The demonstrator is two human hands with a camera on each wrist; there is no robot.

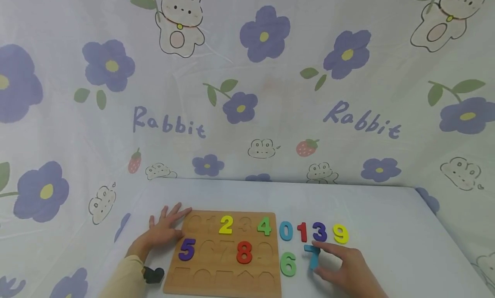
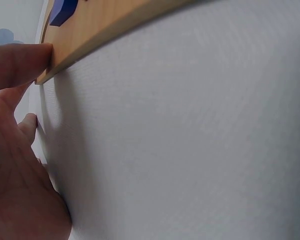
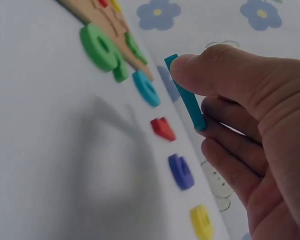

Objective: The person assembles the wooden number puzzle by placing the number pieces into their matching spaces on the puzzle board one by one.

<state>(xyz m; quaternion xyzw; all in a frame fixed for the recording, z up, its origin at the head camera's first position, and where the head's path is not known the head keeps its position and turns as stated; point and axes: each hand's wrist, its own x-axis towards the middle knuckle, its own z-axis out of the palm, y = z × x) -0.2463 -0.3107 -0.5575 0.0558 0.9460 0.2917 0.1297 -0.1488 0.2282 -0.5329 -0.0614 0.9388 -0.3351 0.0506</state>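
Observation:
A wooden number board (image 1: 216,263) lies on the table with yellow 2, green 4, purple 5 and red 8 pieces on it. My left hand (image 1: 165,228) touches its upper left edge, fingers spread; in the left wrist view the thumb rests against the board's rim (image 2: 105,35). To the right of the board, my right hand (image 1: 346,265) pinches a blue number 7 (image 1: 314,258) between thumb and fingers. In the right wrist view the blue 7 (image 3: 190,100) is seen edge-on, held above the table.
Beside the board lie a blue 0 (image 1: 286,231), red 1 (image 1: 303,232), purple 3 (image 1: 320,232), yellow 9 (image 1: 341,234) and green 6 (image 1: 288,264). A printed rabbit-and-flower curtain (image 1: 232,66) hangs behind the white table (image 1: 402,229).

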